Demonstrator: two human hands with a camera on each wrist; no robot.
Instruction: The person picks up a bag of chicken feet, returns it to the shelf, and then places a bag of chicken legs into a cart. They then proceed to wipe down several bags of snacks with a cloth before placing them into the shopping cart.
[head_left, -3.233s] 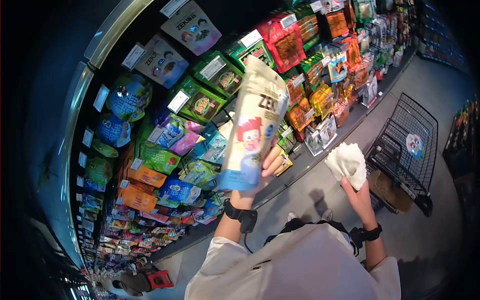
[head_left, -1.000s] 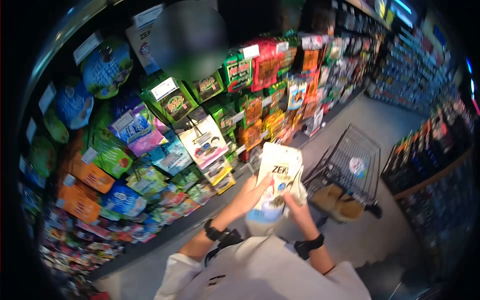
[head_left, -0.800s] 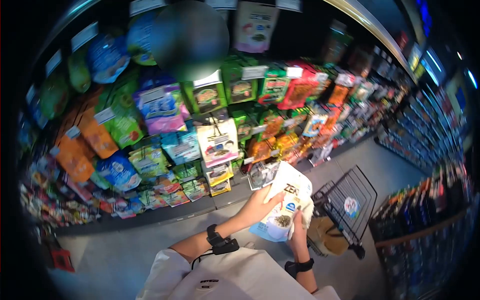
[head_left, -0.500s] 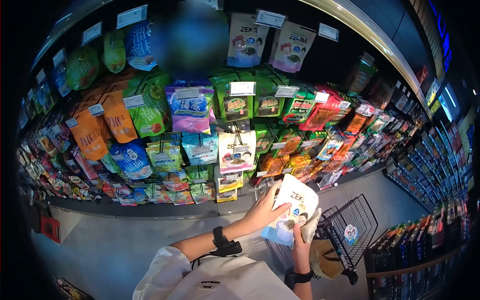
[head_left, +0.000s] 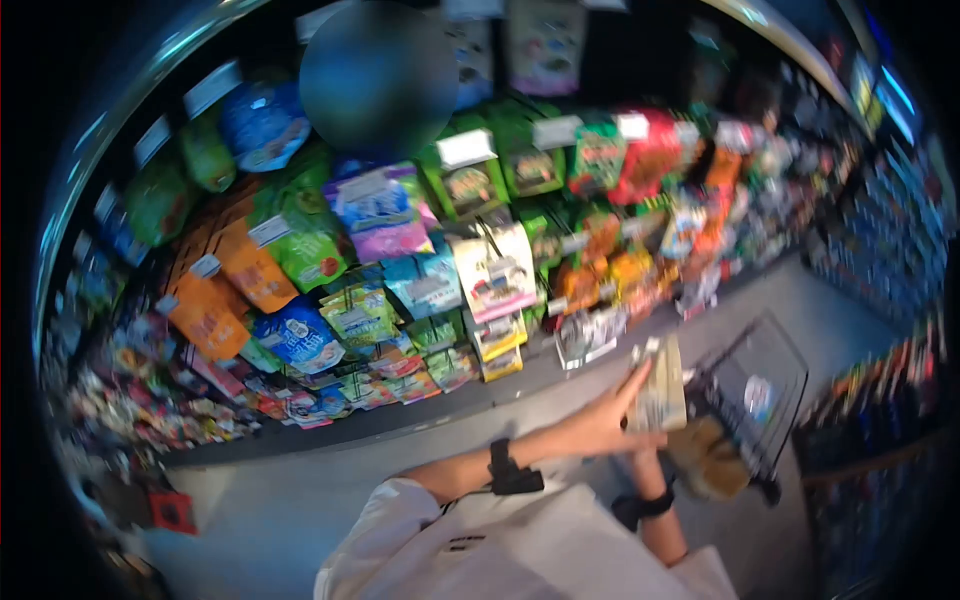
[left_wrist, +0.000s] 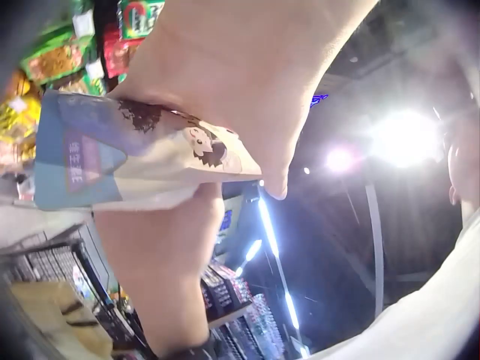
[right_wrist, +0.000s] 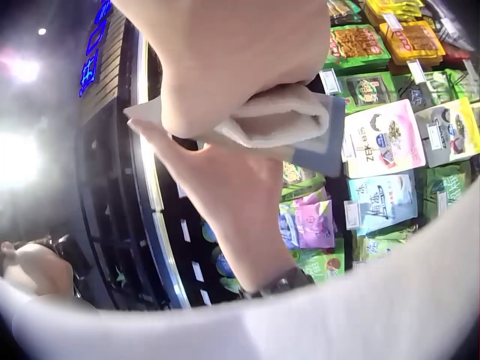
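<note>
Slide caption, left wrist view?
Left hand gripping a printed pouch, right hand below it in frame, bright lights and a wire cart behind.

From here I can read "ZEK" in dark letters on a white-and-pink flat plastic pouch (right_wrist: pixel 390 135); the small print on the held cream-and-blue plastic pouch (left_wrist: pixel 142 165) and the glowing blue sign's characters (right_wrist: pixel 89 73) escape me.

A shop aisle: packets (head_left: pixel 468 192) with price tags (head_left: pixel 466 149) hang in rows across mid-frame (a wire shopping cart (head_left: pixel 757 398) stands lower right).
</note>
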